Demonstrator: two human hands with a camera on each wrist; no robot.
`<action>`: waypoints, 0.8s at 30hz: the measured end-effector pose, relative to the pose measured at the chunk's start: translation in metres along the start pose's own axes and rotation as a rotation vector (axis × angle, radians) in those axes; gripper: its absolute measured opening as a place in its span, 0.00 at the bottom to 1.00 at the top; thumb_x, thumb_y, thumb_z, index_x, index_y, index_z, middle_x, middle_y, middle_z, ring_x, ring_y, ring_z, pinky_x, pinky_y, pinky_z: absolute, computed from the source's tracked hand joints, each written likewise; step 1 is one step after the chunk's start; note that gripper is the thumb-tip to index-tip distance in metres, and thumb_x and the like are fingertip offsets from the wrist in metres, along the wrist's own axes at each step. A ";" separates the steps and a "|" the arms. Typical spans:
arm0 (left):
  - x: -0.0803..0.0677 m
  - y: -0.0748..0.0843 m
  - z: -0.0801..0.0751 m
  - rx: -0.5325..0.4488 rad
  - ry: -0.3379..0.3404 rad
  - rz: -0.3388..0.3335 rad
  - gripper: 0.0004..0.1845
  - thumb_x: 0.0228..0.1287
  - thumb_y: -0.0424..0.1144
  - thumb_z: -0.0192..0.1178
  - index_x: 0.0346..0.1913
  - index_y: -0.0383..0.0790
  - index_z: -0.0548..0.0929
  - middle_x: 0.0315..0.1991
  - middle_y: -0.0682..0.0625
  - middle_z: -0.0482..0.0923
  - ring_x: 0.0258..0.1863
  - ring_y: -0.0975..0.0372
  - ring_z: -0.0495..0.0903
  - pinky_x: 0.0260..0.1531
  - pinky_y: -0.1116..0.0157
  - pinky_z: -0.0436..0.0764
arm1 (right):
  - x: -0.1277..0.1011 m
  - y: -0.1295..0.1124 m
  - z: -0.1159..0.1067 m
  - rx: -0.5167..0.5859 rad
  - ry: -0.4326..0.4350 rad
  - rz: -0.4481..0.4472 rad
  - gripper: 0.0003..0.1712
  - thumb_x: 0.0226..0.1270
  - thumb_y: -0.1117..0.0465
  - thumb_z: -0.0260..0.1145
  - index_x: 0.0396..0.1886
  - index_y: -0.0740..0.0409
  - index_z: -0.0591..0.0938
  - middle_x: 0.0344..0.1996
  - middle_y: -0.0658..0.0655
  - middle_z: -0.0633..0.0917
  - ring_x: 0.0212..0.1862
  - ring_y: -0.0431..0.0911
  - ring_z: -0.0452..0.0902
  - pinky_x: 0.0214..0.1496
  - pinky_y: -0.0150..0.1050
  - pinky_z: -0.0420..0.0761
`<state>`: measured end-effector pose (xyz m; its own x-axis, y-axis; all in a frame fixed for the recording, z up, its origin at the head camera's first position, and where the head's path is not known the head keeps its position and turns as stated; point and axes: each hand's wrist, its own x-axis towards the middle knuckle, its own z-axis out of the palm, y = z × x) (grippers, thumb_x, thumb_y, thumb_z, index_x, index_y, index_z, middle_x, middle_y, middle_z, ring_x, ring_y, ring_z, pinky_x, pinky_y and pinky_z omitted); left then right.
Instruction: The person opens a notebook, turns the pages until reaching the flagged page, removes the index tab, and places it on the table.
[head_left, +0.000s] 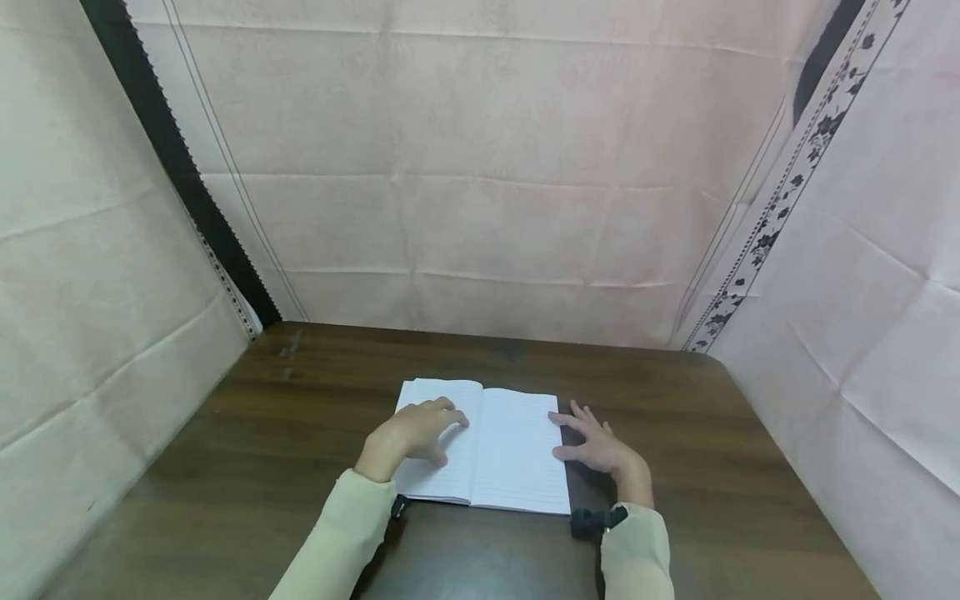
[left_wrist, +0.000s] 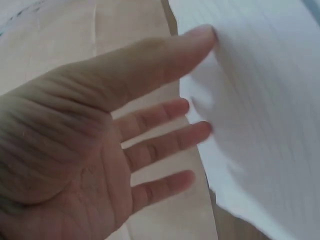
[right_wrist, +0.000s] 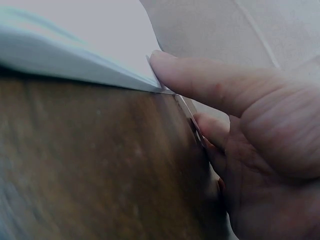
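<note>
An open notebook [head_left: 487, 446] is lying flat on the dark wooden table [head_left: 262, 433], just in front of the person. The left hand [head_left: 411, 433] is resting on the left page, fingers [left_wrist: 165, 142] relaxed and spread, gripping nothing. The right hand [head_left: 600, 448] is sitting at the right page's outer edge, thumb [right_wrist: 200, 80] touching the paper's edge, pinching nothing. It looks like page-turning work; lifting one leaf cleanly would call for the thumb sliding under it.

A white lined notebook [head_left: 495, 454] lies open and flat on the near middle of the brown table [head_left: 712, 467], spine running away from the person, both pages blank.
</note>
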<state>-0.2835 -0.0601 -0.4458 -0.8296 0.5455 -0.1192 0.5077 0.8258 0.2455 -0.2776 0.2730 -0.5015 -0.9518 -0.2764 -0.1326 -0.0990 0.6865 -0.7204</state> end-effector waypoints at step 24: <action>0.013 0.050 0.033 0.144 -0.056 0.233 0.35 0.52 0.54 0.76 0.65 0.56 0.78 0.73 0.52 0.66 0.72 0.59 0.64 0.69 0.51 0.63 | 0.001 0.000 0.003 -0.014 0.017 0.003 0.40 0.64 0.49 0.71 0.75 0.48 0.69 0.80 0.62 0.47 0.79 0.61 0.30 0.72 0.66 0.29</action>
<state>-0.2611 -0.0069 -0.4671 -0.6745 0.7268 -0.1295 0.7144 0.6868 0.1338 -0.2772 0.2707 -0.5039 -0.9569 -0.2631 -0.1229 -0.1002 0.6964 -0.7106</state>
